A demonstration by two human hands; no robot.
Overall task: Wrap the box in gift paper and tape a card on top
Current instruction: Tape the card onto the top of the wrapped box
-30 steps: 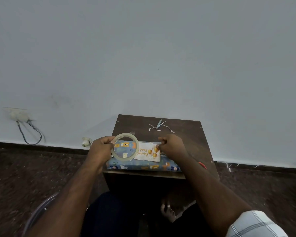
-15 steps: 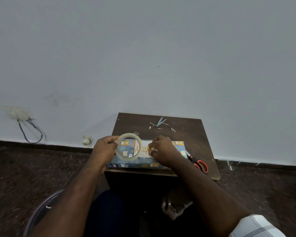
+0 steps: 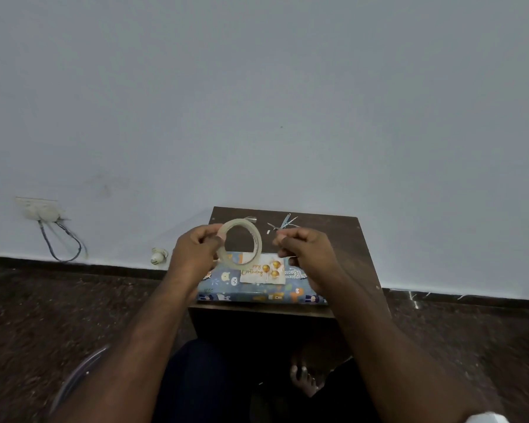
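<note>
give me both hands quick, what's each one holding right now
Left hand: grips the tape roll, raised above the wrapped box.
Right hand: fingers curled and pinching; what they hold cannot be told.

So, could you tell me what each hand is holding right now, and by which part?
The left hand grips the tape roll by its left rim. The right hand has its fingers pinched together, probably on the tape's free end, but no strip is clearly visible.
</note>
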